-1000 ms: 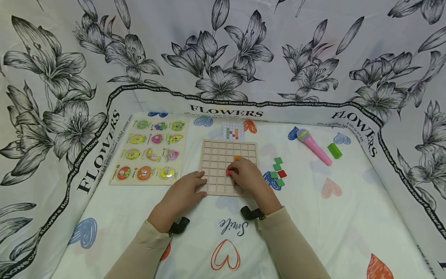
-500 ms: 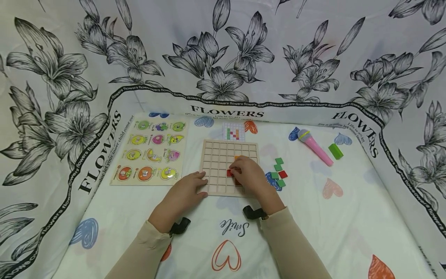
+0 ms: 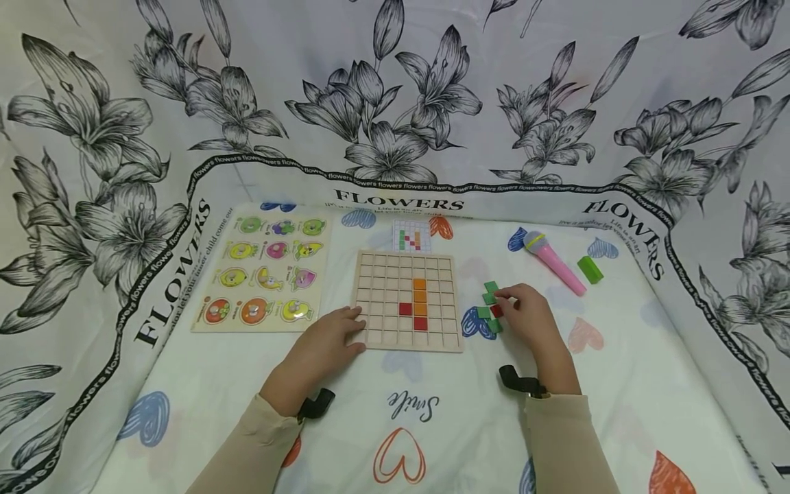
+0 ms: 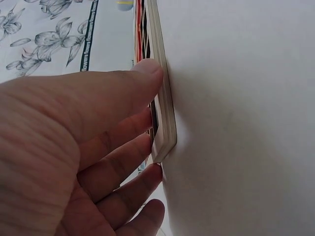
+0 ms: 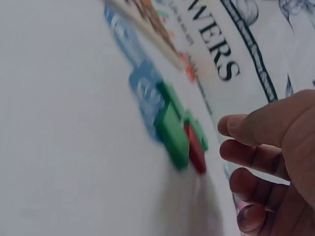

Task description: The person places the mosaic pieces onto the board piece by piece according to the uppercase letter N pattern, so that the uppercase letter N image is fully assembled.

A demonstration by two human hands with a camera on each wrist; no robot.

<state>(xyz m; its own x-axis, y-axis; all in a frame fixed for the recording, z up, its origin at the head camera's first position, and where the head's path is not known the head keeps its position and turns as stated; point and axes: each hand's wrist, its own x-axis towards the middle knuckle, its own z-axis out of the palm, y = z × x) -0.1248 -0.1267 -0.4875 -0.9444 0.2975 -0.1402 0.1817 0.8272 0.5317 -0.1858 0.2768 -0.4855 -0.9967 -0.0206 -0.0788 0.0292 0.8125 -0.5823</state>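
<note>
A square wooden grid board (image 3: 379, 283) lies in the middle in the head view. On it, a column of orange tiles (image 3: 420, 296) stands above a red tile (image 3: 421, 323), and a second red tile (image 3: 405, 309) sits one column left. My left hand (image 3: 330, 341) rests at the board's left edge, its thumb and fingertips (image 4: 149, 69) touching the rim. Right of the board, my right hand (image 3: 529, 317) reaches over a loose red tile (image 3: 496, 311) and several green tiles (image 3: 490, 286). In the right wrist view, its relaxed fingers (image 5: 235, 125) stand apart from the tiles, holding nothing.
A pattern card (image 3: 411, 236) lies just behind the board. To the left is a fruit puzzle board (image 3: 262, 322). A pink toy microphone (image 3: 558, 266) and a green block (image 3: 590, 269) lie at the back right. Flower-printed cloth (image 3: 395, 89) rises behind.
My right hand has left the red tile on the board, now uncovered with the orange column, and moved right to the loose tiles. The left hand has stayed at the board's edge.
</note>
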